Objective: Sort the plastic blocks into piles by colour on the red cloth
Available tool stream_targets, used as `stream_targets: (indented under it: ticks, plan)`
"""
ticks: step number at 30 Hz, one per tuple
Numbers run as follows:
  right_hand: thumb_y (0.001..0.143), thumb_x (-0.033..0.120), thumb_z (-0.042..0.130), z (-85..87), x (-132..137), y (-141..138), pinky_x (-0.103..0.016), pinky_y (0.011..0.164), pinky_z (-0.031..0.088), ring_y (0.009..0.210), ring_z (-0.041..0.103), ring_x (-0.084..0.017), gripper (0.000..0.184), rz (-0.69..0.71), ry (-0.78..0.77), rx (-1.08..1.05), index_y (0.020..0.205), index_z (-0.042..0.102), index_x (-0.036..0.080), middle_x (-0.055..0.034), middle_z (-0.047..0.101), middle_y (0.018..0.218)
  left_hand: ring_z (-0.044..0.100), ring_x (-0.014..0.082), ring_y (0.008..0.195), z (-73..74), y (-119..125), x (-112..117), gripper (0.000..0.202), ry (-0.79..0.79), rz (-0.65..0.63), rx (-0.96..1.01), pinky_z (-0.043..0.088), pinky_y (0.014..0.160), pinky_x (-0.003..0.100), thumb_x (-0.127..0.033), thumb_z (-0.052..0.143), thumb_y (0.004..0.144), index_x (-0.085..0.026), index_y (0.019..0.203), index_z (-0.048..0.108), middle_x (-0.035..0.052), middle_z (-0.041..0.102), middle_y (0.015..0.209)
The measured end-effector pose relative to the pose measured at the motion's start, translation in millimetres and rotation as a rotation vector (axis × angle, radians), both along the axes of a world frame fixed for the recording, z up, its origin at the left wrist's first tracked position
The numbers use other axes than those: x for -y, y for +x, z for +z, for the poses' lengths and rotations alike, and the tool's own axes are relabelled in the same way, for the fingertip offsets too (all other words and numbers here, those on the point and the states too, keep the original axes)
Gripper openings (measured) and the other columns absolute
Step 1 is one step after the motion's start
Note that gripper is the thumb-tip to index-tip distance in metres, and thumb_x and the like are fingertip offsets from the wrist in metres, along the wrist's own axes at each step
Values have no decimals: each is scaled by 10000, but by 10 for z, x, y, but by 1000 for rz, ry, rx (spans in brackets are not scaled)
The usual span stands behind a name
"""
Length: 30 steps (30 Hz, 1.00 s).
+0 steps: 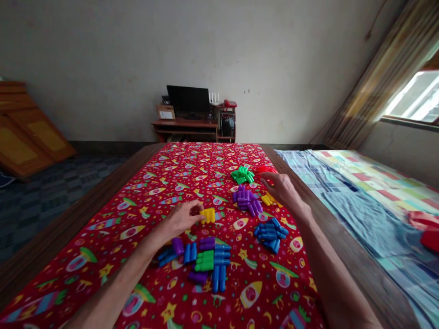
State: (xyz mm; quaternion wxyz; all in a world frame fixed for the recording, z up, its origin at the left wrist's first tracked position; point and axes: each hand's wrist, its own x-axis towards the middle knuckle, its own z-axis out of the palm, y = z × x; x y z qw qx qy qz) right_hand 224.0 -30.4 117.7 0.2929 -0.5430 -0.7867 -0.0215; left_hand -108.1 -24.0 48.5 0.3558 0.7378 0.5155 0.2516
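Note:
My left hand (181,219) pinches a yellow block piece (207,215) just above the red patterned cloth (144,196). Below it lies a joined cluster of blue, purple and green pieces (206,260). My right hand (279,187) reaches out over the far right of the cloth, fingers curled, close to a red pile (265,169) and a yellow pile (268,198); what it holds, if anything, is hidden. Sorted heaps lie nearby: green (243,175), purple (247,200) and blue (270,230).
The cloth covers a long wooden table (65,224). A bed with a checked sheet (363,196) runs along the right. A desk with a monitor (192,116) stands against the far wall. Wooden panels (27,132) lean at the left.

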Motion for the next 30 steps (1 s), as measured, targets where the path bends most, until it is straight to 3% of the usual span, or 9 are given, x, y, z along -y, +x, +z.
stream_targets:
  ticks: [4, 6, 8, 11, 15, 17, 20, 26, 30]
  plan:
    - [932, 296, 524, -204, 209, -752, -224, 615, 397, 671, 607, -144, 274, 442, -94, -39, 1129, 661, 164, -67, 707, 822, 667, 205, 739, 91, 147, 72, 544, -32, 41, 221, 553, 691, 331, -508, 729, 634, -187, 1036, 554, 31, 681, 855]
    - [928, 262, 533, -327, 286, -1002, -217, 568, 358, 600, 570, -120, 257, 507, -149, -43, 1129, 654, 156, -50, 691, 776, 680, 219, 779, 147, 204, 116, 625, -7, 32, 234, 561, 727, 352, -540, 735, 647, -187, 1125, 541, 49, 704, 905]
    - [926, 230, 521, -378, 288, -1078, -219, 536, 327, 533, 525, -105, 240, 462, -163, -66, 1093, 670, 142, -29, 662, 691, 688, 227, 818, 188, 224, 140, 583, 41, 15, 198, 555, 769, 355, -520, 705, 696, -187, 1151, 554, 66, 721, 941]
    - [922, 245, 493, -307, 135, -833, -222, 571, 364, 562, 542, -120, 283, 291, -94, -137, 1104, 680, 135, -31, 654, 674, 690, 231, 865, 213, 141, 118, 425, 129, -17, 21, 533, 823, 343, -457, 598, 793, -195, 1127, 615, 73, 731, 962]
    - [898, 255, 428, -201, -179, -63, -265, 691, 442, 684, 597, -162, 359, -86, 11, -219, 1111, 694, 141, -66, 695, 786, 656, 266, 1023, 200, -218, 8, 399, 267, 12, -349, 478, 928, 357, -393, 516, 810, -185, 1121, 656, 105, 709, 1096]
    - [870, 278, 442, -237, -296, 332, -290, 730, 458, 728, 611, -185, 375, -314, 11, -254, 1101, 697, 131, -89, 702, 816, 659, 289, 1015, 204, -448, -43, 440, 192, 67, -519, 485, 899, 365, -372, 515, 782, -154, 1138, 653, 122, 721, 1034]
    - [817, 297, 490, -382, -390, 754, -312, 740, 474, 760, 631, -213, 391, -548, -98, -310, 1087, 697, 104, -119, 709, 853, 689, 290, 833, 230, -696, -78, 427, 31, 90, -668, 511, 745, 333, -373, 530, 733, -155, 1069, 677, 81, 712, 760]
    - [805, 359, 539, -659, -395, 966, -328, 775, 480, 878, 658, -250, 350, -625, -244, -266, 979, 746, 136, -123, 729, 899, 630, 235, 582, 239, -607, 23, 413, -148, 136, -600, 446, 465, 274, -470, 525, 678, -171, 933, 652, 34, 614, 625]
    - [848, 387, 503, -720, -347, 941, -346, 796, 480, 931, 652, -267, 375, -648, -194, -213, 1004, 753, 156, -140, 726, 931, 586, 201, 539, 249, -479, 85, 410, -149, 75, -577, 404, 437, 245, -499, 548, 648, -188, 898, 638, -6, 579, 566]
